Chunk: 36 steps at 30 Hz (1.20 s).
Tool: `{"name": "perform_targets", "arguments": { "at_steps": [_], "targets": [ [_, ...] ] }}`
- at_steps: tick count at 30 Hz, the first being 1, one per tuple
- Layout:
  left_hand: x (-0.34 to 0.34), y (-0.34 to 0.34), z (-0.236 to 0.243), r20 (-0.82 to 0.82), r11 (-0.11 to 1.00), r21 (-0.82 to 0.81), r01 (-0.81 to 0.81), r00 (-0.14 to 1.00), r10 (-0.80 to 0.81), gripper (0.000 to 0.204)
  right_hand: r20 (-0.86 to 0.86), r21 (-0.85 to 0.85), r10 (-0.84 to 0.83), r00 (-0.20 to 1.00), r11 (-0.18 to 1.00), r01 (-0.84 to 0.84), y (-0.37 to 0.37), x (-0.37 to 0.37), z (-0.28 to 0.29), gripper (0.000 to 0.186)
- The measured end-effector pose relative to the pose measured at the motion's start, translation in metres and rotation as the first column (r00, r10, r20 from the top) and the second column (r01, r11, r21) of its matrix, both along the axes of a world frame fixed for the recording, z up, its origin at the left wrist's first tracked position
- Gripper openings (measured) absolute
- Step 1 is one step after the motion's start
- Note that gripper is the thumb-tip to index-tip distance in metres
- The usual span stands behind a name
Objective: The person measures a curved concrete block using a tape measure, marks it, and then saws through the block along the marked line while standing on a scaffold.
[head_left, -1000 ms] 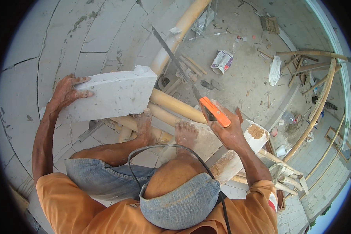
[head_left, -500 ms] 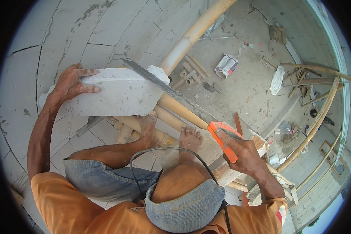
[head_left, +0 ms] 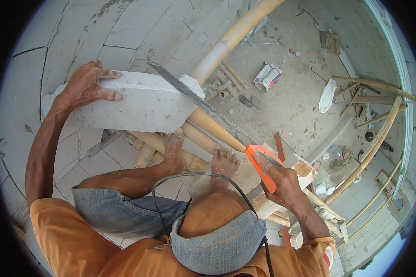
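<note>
A pale, light concrete block point(head_left: 134, 107) lies to my left, its end pointing right. My left hand point(head_left: 88, 84) grips its upper edge, thumb and fingers spread over the top and near face. In my right hand point(head_left: 284, 181) is a handsaw point(head_left: 205, 111) with an orange handle, fingers wrapped round the grip. The long dark blade slants up and left across the block's right end. Beyond the blade a small white end piece point(head_left: 192, 85) of the block shows. My bare feet point(head_left: 225, 162) stand just below the block, on the bamboo and boards.
Thick bamboo poles point(head_left: 233, 34) run past the block. Down on the dusty floor lie a crumpled bag point(head_left: 267, 77), a white sack point(head_left: 327, 96), short bamboo pieces and scattered rubble. A block wall point(head_left: 120, 32) stands close on the left. Curved bamboo poles point(head_left: 374, 138) rise at the right.
The block and my left hand appear slightly higher and farther left in the view. My right hand with the saw has shifted a little left; the blade still crosses the block's right end.
</note>
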<state>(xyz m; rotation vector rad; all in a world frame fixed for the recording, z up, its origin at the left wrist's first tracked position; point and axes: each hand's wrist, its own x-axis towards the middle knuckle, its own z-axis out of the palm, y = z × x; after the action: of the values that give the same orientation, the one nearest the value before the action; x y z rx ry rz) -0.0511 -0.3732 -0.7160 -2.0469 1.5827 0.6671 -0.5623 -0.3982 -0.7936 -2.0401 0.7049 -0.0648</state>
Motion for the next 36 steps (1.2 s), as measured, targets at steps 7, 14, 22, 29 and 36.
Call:
{"name": "perform_targets", "arguments": {
  "at_steps": [7, 14, 22, 29, 36],
  "targets": [
    [0.001, 0.017, 0.000, -0.011, 0.997, -0.063, -0.036, 0.999, 0.036, 0.082, -0.126, -0.021, 0.020, 0.992, 1.000, -0.023, 0.001, 0.041, -0.016, 0.080],
    [-0.006, 0.006, 0.004, 0.012, 0.997, -0.034, -0.070, 0.997, 0.071, 0.082, -0.068, -0.099, 0.032, 0.997, 0.994, -0.039, 0.008, 0.007, 0.016, 0.078],
    [0.003, 0.009, -0.004, -0.002, 0.997, -0.035, -0.069, 0.998, 0.068, 0.078, -0.186, 0.000, 0.086, 0.979, 0.996, -0.087, -0.006, 0.019, 0.014, 0.080],
    [-0.007, -0.005, -0.001, 0.014, 1.000, 0.009, -0.018, 1.000, 0.018, 0.080, -0.149, -0.033, 0.032, 0.988, 0.999, -0.038, -0.007, 0.053, 0.001, 0.082],
    [0.007, 0.030, 0.002, -0.019, 0.990, -0.050, -0.132, 0.991, 0.131, 0.083, -0.220, -0.030, 0.053, 0.974, 0.998, -0.061, -0.005, -0.003, 0.038, 0.086]
  ]
}}
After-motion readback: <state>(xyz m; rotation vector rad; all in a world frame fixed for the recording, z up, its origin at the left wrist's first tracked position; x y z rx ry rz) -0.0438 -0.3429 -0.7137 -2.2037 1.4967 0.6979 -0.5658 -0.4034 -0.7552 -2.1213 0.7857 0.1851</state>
